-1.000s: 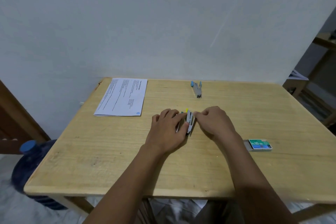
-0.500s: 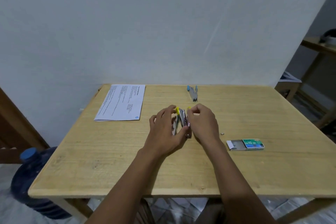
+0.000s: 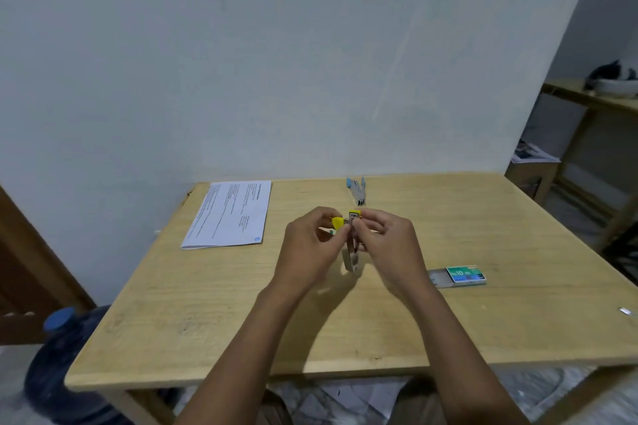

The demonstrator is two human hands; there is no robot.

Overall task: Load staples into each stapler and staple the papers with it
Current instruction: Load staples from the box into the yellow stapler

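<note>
Both hands meet at the yellow stapler [image 3: 351, 241], held just above the middle of the table [image 3: 207, 321] with its long axis running near to far, the left hand [image 3: 310, 248] pinching its far yellow tip, the right hand [image 3: 388, 245] curled round the other arm, papers [image 3: 229, 214] far left

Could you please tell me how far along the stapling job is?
Done: the staple box is slid open on the table. In hand: the left hand and right hand hold the yellow stapler above it, seemingly mid-loading. Left: the blue stapler lies untouched, and the papers await stapling.
</note>
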